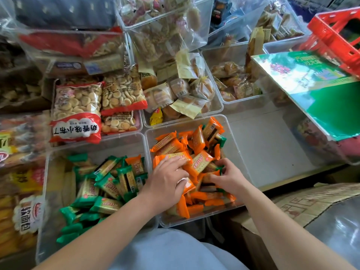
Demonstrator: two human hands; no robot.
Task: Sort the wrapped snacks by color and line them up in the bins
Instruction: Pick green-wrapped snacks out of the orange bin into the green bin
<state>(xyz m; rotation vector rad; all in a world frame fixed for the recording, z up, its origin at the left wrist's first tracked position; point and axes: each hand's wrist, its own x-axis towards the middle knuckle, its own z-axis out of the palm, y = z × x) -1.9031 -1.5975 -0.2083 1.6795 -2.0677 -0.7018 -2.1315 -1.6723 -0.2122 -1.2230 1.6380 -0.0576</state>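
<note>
Two clear plastic bins sit side by side in front of me. The left bin (51, 172) holds several green-wrapped snacks (106, 185) and one orange-wrapped snack (136, 162) among them. The right bin (236, 151) holds a loose pile of orange-wrapped snacks (175, 145), with a few green-wrapped ones (221, 140) mixed in at its far right. My left hand (165, 182) lies palm down on the orange pile, fingers curled over a packet. My right hand (227, 175) pinches packets at the pile's near right, where a green wrapper edge shows.
Bags of small round biscuits (78, 112) lie behind the left bin. A bin of wrapped buns (181, 90) stands behind the right bin. A green box (311, 88) rests on an almost bare clear bin (272, 145) to the right. A red crate (337, 36) is at top right; cardboard (311, 201) lies near right.
</note>
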